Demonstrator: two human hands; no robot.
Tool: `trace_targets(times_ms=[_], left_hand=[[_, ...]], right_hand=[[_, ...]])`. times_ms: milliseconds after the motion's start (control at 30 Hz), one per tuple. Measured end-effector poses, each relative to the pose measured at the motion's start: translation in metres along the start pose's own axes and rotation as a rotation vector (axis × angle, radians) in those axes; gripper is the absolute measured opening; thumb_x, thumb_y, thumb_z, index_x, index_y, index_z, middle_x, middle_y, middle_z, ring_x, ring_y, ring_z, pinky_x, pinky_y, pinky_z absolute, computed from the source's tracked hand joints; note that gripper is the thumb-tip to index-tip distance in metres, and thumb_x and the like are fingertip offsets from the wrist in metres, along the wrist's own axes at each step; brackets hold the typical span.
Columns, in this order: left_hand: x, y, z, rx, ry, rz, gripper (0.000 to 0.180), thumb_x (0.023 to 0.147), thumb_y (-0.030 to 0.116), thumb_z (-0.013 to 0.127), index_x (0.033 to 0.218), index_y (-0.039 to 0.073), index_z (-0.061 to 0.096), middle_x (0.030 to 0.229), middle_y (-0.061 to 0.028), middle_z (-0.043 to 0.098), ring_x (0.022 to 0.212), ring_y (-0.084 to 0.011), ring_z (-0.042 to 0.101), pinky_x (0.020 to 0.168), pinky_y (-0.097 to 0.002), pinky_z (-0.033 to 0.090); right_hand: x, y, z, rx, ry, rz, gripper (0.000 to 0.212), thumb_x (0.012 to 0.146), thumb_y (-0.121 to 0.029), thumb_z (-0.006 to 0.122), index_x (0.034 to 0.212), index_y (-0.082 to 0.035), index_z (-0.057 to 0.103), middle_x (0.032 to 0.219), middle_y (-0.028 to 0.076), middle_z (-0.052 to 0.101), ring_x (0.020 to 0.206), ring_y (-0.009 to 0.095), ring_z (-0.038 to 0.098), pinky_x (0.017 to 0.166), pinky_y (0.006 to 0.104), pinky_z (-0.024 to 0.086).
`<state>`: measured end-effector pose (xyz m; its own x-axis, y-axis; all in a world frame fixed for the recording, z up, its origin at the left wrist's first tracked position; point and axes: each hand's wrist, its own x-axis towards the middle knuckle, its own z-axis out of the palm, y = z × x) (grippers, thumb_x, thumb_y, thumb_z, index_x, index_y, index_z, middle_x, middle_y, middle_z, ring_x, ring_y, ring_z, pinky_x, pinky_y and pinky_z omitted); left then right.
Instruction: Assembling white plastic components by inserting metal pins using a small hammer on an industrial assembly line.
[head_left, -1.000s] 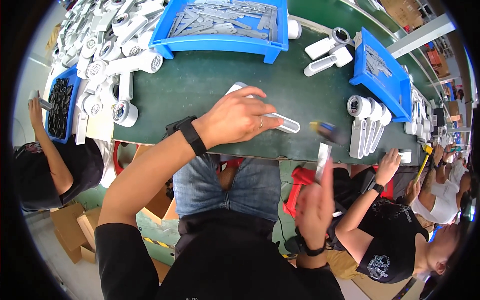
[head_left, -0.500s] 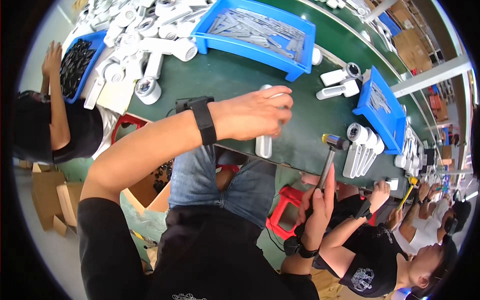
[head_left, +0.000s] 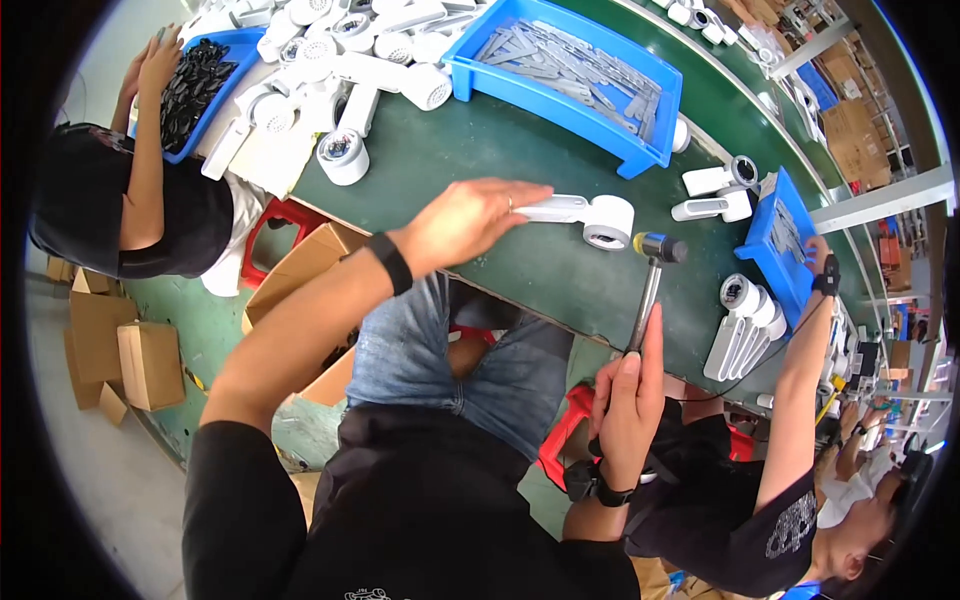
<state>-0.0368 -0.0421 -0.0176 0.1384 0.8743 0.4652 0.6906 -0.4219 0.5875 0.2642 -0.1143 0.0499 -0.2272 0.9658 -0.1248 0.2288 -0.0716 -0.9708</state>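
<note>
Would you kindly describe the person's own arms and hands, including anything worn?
Short black sleeves leave the forearms uncovered. A black left band and right band circle the wrists, with a bulkier dark piece beside the latter. A thin ring sits on the left hand; the right hand, like it, is gloveless.

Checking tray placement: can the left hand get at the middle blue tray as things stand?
Probably yes: green tabletop alone separates the left hand from the middle blue tray, though that hand is at the white device.
</note>
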Motion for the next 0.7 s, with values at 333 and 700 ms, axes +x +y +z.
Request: trace_targets(times_ms=[333,700], left_hand=[[0.013,0.001,0.002,0.072,-0.092,0.066,0.043,0.094,0.008,0.075,0.136,0.015,0.072,0.117,-0.0101,0.075,0.092,-0.0333,0.074,0.080,-0.0405,0.063],[0.009,-0.003,0.003,0.116,-0.108,0.077,0.043,0.093,0.006,0.074,0.136,0.012,0.072,0.111,-0.0109,0.074,0.090,-0.0333,0.070,0.078,-0.0423,0.060]], right_hand=[[0.039,-0.011,0.025,-0.067,0.015,0.051,0.053,0.118,-0.022,0.042,0.170,-0.015,0.032,0.070,-0.010,0.036,0.058,0.001,0.032,0.051,0.0211,0.028],[0.044,-0.017,0.030,-0.360,-0.069,0.128,0.059,0.114,-0.013,0.044,0.170,-0.006,0.026,0.076,-0.001,0.051,0.067,0.006,0.043,0.060,0.0247,0.040]])
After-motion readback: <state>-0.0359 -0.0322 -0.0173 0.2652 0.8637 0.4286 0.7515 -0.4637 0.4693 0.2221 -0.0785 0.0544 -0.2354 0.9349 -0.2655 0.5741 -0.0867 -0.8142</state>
